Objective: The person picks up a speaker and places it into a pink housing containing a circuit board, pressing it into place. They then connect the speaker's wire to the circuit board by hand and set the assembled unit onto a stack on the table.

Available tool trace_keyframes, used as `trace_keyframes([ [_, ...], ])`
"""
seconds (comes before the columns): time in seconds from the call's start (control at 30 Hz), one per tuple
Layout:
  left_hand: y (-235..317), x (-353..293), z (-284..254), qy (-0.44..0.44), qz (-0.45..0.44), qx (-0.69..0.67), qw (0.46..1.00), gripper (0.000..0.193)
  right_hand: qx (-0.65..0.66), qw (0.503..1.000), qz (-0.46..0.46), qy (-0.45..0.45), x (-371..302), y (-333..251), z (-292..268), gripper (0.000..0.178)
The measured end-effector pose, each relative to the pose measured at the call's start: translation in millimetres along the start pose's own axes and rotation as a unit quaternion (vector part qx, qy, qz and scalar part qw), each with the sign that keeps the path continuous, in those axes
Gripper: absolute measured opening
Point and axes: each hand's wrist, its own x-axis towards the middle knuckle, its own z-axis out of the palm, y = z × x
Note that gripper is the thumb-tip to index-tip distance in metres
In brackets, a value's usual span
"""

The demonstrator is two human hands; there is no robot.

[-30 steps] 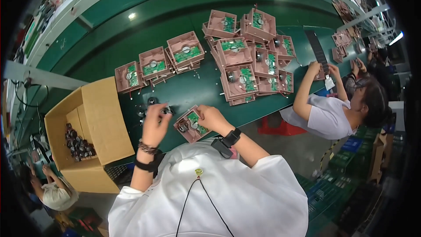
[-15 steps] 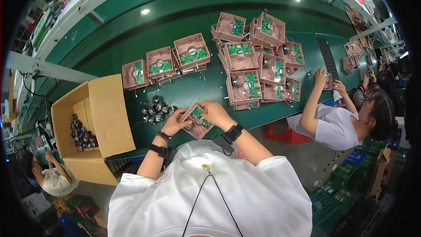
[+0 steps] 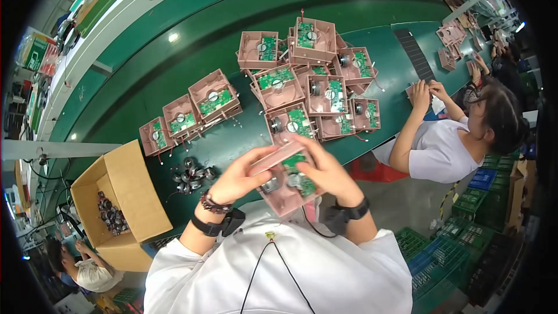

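Close in front of my chest, a pink plastic housing point(image 3: 285, 202) is held tilted between both hands. Inside it show a green circuit board point(image 3: 293, 163) and a small round speaker point(image 3: 269, 185). My left hand point(image 3: 239, 175) grips its left wall, thumb over the rim. On the other side my right hand point(image 3: 330, 173) closes round the far right edge, its thumb reaching over the board. Just beyond, and partly covered by my fingers, stands a stack of similar housings point(image 3: 279, 97) with boards fitted. Left of my left hand lies a pile of loose round speakers point(image 3: 190, 177).
Three more housings point(image 3: 213, 97) stand in a row at the left of the green bench point(image 3: 229, 139). An open cardboard box point(image 3: 148, 192) at the bench's left end holds more speakers point(image 3: 111, 215). A co-worker point(image 3: 444, 139) sits at the right, near a dark strip point(image 3: 414, 55).
Both hands have raised the housing off the bench toward me and slightly right, turning it. My right hand has shifted to its right side. The whole view has turned a little.
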Motion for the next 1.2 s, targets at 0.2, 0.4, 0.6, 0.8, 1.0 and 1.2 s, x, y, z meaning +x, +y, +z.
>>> trace_keyframes([
  [0.2,6,32,28,0.032,0.099,0.142,0.984,0.041,0.083,0.92,0.07,0.376,-50,39,-129,0.033],
  [0.4,-5,-3,-9,0.098,-0.052,0.227,0.968,0.036,0.001,0.888,0.233,0.396,-52,157,-245,0.033],
  [0.6,-64,-42,-15,0.177,-0.113,0.427,0.879,0.036,-0.106,0.911,0.162,0.364,9,219,-245,0.035],
  [0.8,-125,-70,-55,0.185,-0.168,0.574,0.78,0.034,-0.386,0.824,0.247,0.334,2,267,-273,0.049],
  [1.0,-150,-114,-115,0.465,-0.089,0.6,0.645,0.034,-0.696,0.611,-0.138,0.351,16,246,-299,0.036],
  [1.2,-135,-100,-118,0.381,0.019,0.655,0.652,0.034,-0.33,0.825,-0.158,0.431,15,79,-169,0.025],
])
